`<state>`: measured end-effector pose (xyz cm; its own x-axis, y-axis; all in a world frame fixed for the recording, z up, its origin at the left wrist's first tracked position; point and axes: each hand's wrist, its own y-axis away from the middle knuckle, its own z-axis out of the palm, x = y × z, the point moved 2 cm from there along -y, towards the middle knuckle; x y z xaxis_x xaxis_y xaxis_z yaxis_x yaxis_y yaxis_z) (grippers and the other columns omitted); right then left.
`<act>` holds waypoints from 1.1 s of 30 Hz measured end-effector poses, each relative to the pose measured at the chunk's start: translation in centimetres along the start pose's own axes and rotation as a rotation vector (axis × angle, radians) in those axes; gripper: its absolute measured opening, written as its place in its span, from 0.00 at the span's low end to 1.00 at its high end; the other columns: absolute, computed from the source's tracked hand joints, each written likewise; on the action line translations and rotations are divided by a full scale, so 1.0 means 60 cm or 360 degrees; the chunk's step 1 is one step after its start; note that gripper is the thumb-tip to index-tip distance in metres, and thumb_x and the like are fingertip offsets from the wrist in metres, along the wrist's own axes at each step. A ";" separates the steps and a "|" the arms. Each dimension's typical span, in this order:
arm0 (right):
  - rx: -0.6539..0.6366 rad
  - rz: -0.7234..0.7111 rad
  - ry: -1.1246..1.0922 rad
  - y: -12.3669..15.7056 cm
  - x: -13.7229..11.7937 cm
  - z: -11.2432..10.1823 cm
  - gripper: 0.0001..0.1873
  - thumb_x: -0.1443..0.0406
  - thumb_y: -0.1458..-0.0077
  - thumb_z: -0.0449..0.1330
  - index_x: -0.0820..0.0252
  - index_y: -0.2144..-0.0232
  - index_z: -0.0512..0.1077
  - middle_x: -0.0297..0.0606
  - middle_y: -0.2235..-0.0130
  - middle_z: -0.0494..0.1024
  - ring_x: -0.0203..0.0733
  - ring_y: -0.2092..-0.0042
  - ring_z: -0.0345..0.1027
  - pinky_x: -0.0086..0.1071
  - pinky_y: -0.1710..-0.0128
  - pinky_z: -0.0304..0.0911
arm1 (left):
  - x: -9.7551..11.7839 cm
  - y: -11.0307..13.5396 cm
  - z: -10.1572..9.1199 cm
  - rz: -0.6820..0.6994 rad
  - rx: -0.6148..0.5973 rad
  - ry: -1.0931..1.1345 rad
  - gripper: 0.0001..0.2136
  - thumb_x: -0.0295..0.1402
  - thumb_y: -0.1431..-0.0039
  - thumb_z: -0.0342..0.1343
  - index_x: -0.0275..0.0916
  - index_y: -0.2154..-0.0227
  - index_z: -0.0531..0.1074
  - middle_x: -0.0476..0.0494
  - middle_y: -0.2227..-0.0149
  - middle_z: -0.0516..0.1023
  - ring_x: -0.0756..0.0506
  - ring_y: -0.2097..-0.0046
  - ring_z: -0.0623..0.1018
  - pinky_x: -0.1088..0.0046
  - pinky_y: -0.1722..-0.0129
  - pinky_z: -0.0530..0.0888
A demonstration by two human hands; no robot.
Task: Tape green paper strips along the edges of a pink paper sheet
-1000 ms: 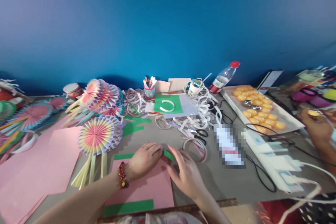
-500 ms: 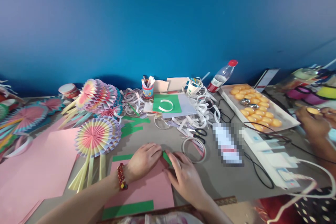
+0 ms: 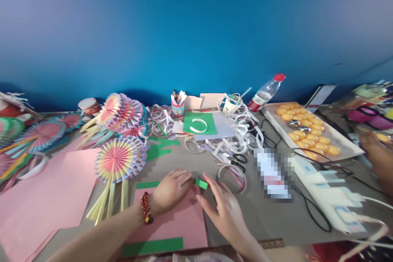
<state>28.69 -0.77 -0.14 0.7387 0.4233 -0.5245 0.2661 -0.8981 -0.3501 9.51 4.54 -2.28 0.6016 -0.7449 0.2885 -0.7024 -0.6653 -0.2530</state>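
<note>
My left hand (image 3: 170,190), with a red bead bracelet at the wrist, rests curled on a pink paper sheet (image 3: 181,221) and pinches one end of a green paper strip (image 3: 201,183). My right hand (image 3: 222,206) hovers just right of the strip with fingers stretched out and spread, its fingertips close to the strip's free end. The strip runs on to the left behind my left hand. A second green strip (image 3: 153,247) lies along the pink sheet's near edge.
Pleated paper fans (image 3: 118,159) and large pink sheets (image 3: 46,192) lie left. White paper curls, a pen cup (image 3: 177,108), scissors (image 3: 238,159), a tape ring (image 3: 231,174) and a bottle (image 3: 265,90) sit behind. A tray of orange pieces (image 3: 307,129), a power strip and another person's hand (image 3: 373,147) are right.
My right hand has let go of the green strip's end and opened, drawing slightly right. My left hand still pinches the strip. The other person's hand moved.
</note>
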 end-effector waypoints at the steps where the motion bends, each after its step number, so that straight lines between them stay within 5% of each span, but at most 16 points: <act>1: 0.0038 0.0023 -0.0072 -0.002 0.003 -0.002 0.24 0.61 0.36 0.56 0.58 0.40 0.61 0.42 0.57 0.80 0.46 0.57 0.74 0.37 0.58 0.71 | 0.001 -0.001 -0.001 -0.0022 0.0001 -0.0003 0.09 0.29 0.30 0.48 0.37 0.56 0.73 0.42 0.57 0.77 0.45 0.57 0.76 0.67 0.57 0.73; 9: 0.0012 0.0262 -0.0248 -0.039 0.001 -0.009 0.25 0.55 0.40 0.60 0.59 0.44 0.65 0.34 0.67 0.77 0.35 0.73 0.70 0.27 0.70 0.68 | 0.007 -0.004 -0.013 0.0180 -0.0152 -0.0169 0.13 0.34 0.31 0.51 0.43 0.46 0.68 0.43 0.54 0.74 0.43 0.53 0.72 0.65 0.55 0.70; 13: 0.0135 0.0324 -0.0040 -0.057 0.014 -0.020 0.11 0.58 0.37 0.54 0.57 0.61 0.72 0.32 0.74 0.74 0.36 0.75 0.67 0.28 0.72 0.63 | 0.004 -0.004 -0.007 0.0169 -0.0117 -0.0237 0.09 0.33 0.29 0.48 0.42 0.52 0.71 0.44 0.55 0.74 0.44 0.55 0.72 0.66 0.56 0.69; 16: 0.0124 0.0338 -0.0011 -0.058 0.031 -0.031 0.09 0.63 0.38 0.52 0.56 0.68 0.70 0.32 0.75 0.74 0.35 0.76 0.67 0.28 0.73 0.61 | 0.003 -0.005 -0.004 0.0140 -0.0087 -0.0206 0.10 0.31 0.28 0.45 0.39 0.55 0.71 0.45 0.58 0.75 0.45 0.56 0.73 0.66 0.57 0.69; 33: 0.0023 0.0310 0.0229 -0.026 0.056 -0.029 0.08 0.68 0.42 0.52 0.55 0.67 0.71 0.32 0.73 0.78 0.39 0.73 0.72 0.29 0.75 0.59 | 0.006 -0.010 -0.016 0.0252 -0.0145 -0.0213 0.12 0.28 0.28 0.43 0.37 0.48 0.68 0.41 0.55 0.75 0.43 0.56 0.74 0.65 0.58 0.70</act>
<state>31.84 1.85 -0.01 0.8562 0.2201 -0.4674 0.1021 -0.9589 -0.2646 9.76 4.72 -1.17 0.5222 -0.8436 0.1250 -0.8198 -0.5370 -0.1990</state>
